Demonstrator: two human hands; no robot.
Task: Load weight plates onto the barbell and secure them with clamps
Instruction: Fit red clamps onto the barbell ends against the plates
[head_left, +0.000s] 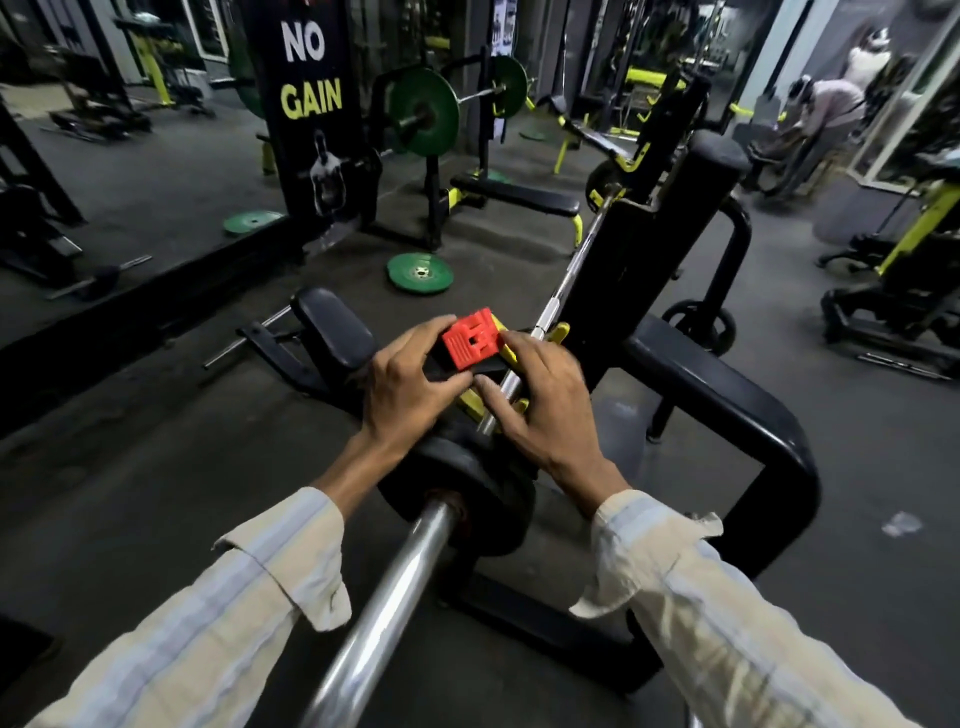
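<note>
**Inspector:** Nearest the camera, the barbell (395, 582) runs from the lower edge up and away into the black rack (649, 244). State of loading?

**Assistant:** One black weight plate (467, 483) sits on the bar. Beyond it the bar continues toward the far upright, where yellow fittings show. Whether the far end carries plates, I cannot tell.

**Inspector:** Securing?

**Assistant:** In hand, I judge, and not finished. A red clamp (470, 338) with a black body stands on the bar just beyond the plate, apart from the plate's face. Whether its lever is locked cannot be told.

**Inspector:** Hands?

**Assistant:** The left hand (410, 379) grips the clamp, fingers curled over its near side, thumb beneath. The right hand (545, 400) touches the clamp's right edge with its fingertips and pinches the bar with its thumb.

**Inspector:** Remaining?

**Assistant:** Seating the clamp against the plate, locking it, and probably the other end.
</note>
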